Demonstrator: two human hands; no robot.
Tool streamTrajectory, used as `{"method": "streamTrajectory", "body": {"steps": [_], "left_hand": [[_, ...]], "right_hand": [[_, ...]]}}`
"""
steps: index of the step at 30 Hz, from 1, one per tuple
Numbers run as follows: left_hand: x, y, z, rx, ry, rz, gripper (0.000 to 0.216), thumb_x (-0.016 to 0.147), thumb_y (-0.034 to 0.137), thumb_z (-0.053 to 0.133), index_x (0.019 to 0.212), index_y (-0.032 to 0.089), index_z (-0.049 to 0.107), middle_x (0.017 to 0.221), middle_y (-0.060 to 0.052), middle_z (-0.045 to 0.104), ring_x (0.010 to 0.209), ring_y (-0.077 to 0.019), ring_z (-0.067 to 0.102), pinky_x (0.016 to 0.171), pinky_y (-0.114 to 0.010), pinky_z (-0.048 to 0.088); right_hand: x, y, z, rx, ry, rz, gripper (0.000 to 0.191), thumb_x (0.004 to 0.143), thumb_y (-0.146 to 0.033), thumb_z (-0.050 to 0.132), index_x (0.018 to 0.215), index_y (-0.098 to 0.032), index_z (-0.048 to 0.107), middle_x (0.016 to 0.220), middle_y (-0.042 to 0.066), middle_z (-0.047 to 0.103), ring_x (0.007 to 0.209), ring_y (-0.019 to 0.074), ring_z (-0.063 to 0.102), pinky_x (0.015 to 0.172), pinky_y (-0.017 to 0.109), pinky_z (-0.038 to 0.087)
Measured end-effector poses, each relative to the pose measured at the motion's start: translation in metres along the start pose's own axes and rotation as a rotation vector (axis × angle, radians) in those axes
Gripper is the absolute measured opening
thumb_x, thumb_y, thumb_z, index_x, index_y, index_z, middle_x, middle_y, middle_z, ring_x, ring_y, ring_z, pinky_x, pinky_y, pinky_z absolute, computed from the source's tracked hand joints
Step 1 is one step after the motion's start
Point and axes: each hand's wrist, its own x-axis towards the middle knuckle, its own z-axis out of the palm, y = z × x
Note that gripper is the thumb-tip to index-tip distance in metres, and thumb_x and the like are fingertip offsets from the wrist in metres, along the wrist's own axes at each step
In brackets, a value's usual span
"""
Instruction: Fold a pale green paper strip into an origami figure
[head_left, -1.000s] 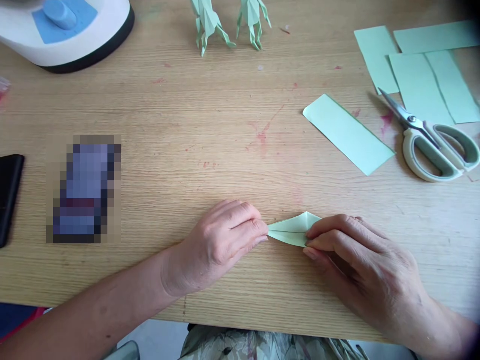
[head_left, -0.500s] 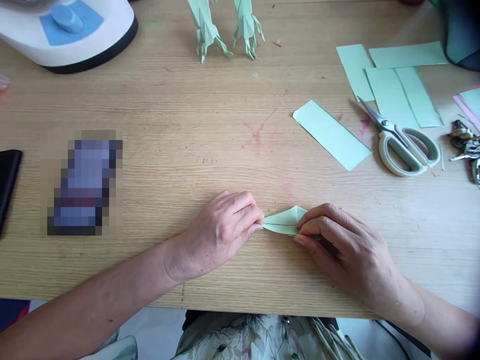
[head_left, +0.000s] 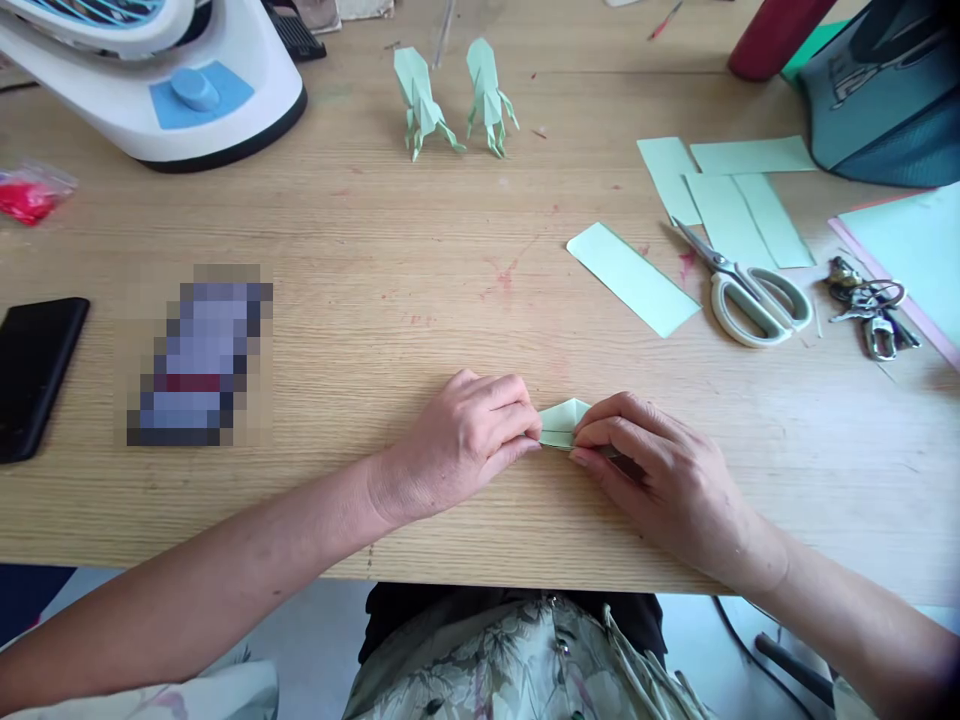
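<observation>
A small folded piece of pale green paper (head_left: 559,424) lies low over the near part of the table, pinched between my two hands. My left hand (head_left: 469,435) has its thumb and fingers closed on the paper's left end and covers that tip. On the right end, my right hand (head_left: 652,470) pinches the paper between thumb and fingertips, its other fingers curled. A raised peak and a lengthwise crease show between the hands. Further back stand two folded green paper figures (head_left: 424,112) with thin leg-like points.
A green paper strip (head_left: 634,280) lies beside scissors (head_left: 750,295) at right, with more strips (head_left: 750,155) behind. Keys (head_left: 874,305), a blue bag (head_left: 885,100) and a red cylinder (head_left: 780,40) are further right. At left are a blurred phone (head_left: 199,355), black case (head_left: 37,375) and white-based fan (head_left: 225,110).
My left hand has slid right along the paper, closer to my right hand, so less paper shows between them. The view has shifted, showing more of the table's far side.
</observation>
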Motion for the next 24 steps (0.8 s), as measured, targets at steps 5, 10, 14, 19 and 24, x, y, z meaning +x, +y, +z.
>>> {"method": "streamTrajectory", "body": {"steps": [5,10,14,19,24], "left_hand": [[0.0,0.0,0.001,-0.018,-0.007,-0.071,0.016,0.098,0.025,0.061,0.084,0.017,0.064,0.084,0.001,0.061,0.074,-0.0116,0.057,0.074,-0.028,0.036],[-0.004,-0.001,0.001,-0.044,0.027,-0.109,0.018,0.097,0.025,0.061,0.082,0.016,0.064,0.082,0.001,0.059,0.074,-0.0122,0.054,0.075,-0.027,0.038],[-0.009,-0.002,-0.001,-0.051,0.036,-0.153,0.016,0.097,0.024,0.061,0.083,0.016,0.063,0.083,0.0,0.06,0.077,-0.0137,0.055,0.077,-0.028,0.04],[-0.012,-0.001,-0.001,-0.02,0.054,-0.162,0.016,0.097,0.023,0.06,0.083,0.017,0.061,0.082,0.0,0.059,0.078,-0.014,0.056,0.076,-0.029,0.04],[-0.011,0.003,-0.001,0.006,0.036,-0.193,0.013,0.095,0.018,0.059,0.081,0.017,0.059,0.081,0.0,0.059,0.076,-0.0141,0.055,0.074,-0.031,0.038]], "right_hand": [[-0.001,0.0,0.0,0.008,-0.026,0.04,0.01,0.098,-0.017,0.055,0.092,-0.02,0.063,0.097,0.004,0.064,0.08,0.0148,0.061,0.071,0.029,0.048],[0.003,-0.001,-0.002,0.059,-0.036,0.117,0.01,0.095,-0.016,0.057,0.089,-0.02,0.063,0.105,0.006,0.063,0.08,0.014,0.062,0.068,0.028,0.049],[0.007,-0.004,-0.005,0.166,-0.069,0.191,0.013,0.094,-0.015,0.056,0.084,-0.02,0.061,0.101,0.005,0.061,0.071,0.0116,0.059,0.064,0.026,0.05],[0.012,-0.006,-0.006,0.197,-0.087,0.264,0.012,0.09,-0.013,0.056,0.081,-0.02,0.055,0.093,0.003,0.059,0.07,0.0124,0.056,0.061,0.027,0.047],[0.014,-0.005,-0.005,0.231,-0.098,0.294,0.013,0.088,-0.011,0.056,0.082,-0.022,0.052,0.088,0.0,0.056,0.068,0.0119,0.055,0.059,0.026,0.043]]}}
